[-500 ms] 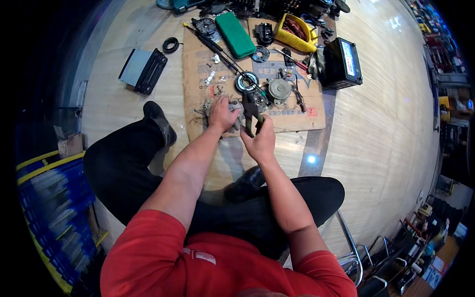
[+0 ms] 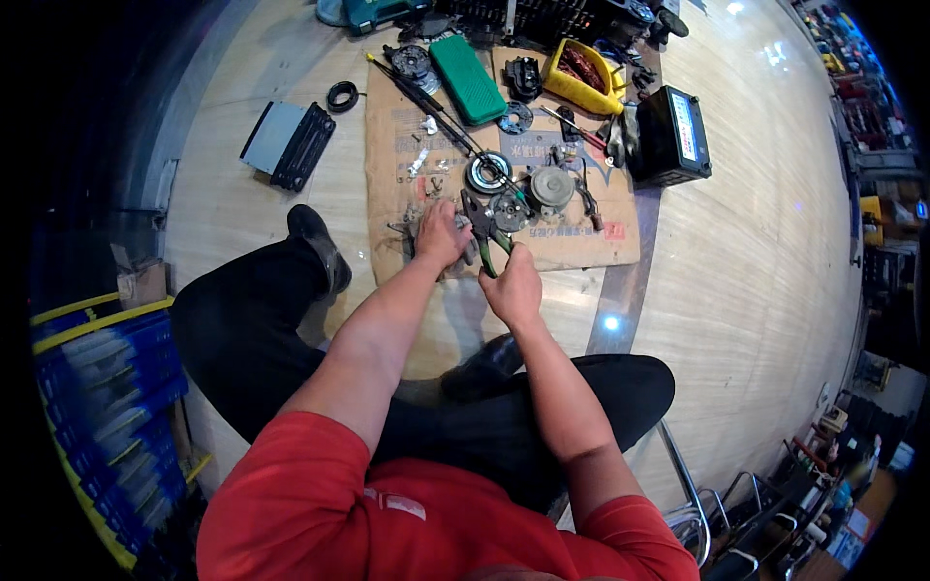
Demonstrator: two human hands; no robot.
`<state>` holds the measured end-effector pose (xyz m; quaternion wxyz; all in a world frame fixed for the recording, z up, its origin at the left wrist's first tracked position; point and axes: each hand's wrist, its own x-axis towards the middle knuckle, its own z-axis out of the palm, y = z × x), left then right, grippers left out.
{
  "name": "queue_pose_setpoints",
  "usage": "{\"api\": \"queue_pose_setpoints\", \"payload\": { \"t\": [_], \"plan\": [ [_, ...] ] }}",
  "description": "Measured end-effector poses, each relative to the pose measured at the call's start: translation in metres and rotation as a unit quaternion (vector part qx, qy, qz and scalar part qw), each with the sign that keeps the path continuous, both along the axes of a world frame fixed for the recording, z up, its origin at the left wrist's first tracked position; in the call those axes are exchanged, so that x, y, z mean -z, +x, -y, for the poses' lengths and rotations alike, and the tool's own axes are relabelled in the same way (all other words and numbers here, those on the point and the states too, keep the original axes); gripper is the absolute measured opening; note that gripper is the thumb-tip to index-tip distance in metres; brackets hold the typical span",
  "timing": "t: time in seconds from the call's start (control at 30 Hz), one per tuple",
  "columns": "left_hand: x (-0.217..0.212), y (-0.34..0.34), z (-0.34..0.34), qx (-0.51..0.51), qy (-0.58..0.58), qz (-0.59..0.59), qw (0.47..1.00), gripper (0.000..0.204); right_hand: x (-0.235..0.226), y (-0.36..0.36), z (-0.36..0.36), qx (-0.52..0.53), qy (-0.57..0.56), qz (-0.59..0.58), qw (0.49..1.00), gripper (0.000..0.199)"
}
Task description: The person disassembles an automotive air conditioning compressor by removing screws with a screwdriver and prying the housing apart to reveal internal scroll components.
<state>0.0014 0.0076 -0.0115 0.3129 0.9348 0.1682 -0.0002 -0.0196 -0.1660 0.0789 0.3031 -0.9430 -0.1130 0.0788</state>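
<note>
In my right hand [image 2: 513,289] is a pair of pliers [image 2: 476,211] with dark jaws and green handles. Its jaws point away from me and tilt left, beside the part at my left hand. My left hand [image 2: 442,235] is closed round a grey metal part [image 2: 468,248], low over the near edge of a cardboard sheet [image 2: 572,250]. Much of that part is hidden by my fingers. Just beyond the pliers lie a black ring-shaped part [image 2: 488,172] with a bright inner ring and a round grey metal housing [image 2: 551,188].
A black battery [image 2: 668,136] stands right of the cardboard. Farther back are a yellow container [image 2: 584,82] and a green case [image 2: 467,80]. A box-shaped car stereo-like unit [image 2: 288,143] and a black ring [image 2: 342,97] lie on the left floor. My legs flank the work area.
The pliers have turned, and their jaws now tilt further left and show more plainly. My left hand stays on the grey part. The whole view has shifted slightly.
</note>
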Motion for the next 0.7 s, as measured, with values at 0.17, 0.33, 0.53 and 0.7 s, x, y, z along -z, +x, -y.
{"api": "queue_pose_setpoints", "payload": {
  "t": [0.17, 0.33, 0.53, 0.7],
  "plan": [
    [0.0, -0.003, 0.0, -0.013, -0.011, 0.002, 1.0, 0.049, -0.008, -0.002, -0.002, 0.009, 0.084, 0.026, 0.996, 0.059],
    [-0.002, -0.004, -0.001, -0.006, -0.041, 0.0, 0.999, 0.047, -0.009, -0.001, -0.005, 0.002, 0.008, 0.015, 1.0, 0.059],
    [0.0, 0.0, 0.003, -0.005, 0.004, 0.018, 1.0, 0.049, 0.0, 0.002, 0.001, 0.0, 0.048, 0.046, 0.998, 0.058],
    [0.005, -0.006, 0.003, -0.016, -0.012, 0.03, 0.999, 0.048, -0.013, 0.001, -0.001, 0.017, 0.065, -0.025, 0.997, 0.063]
  ]
}}
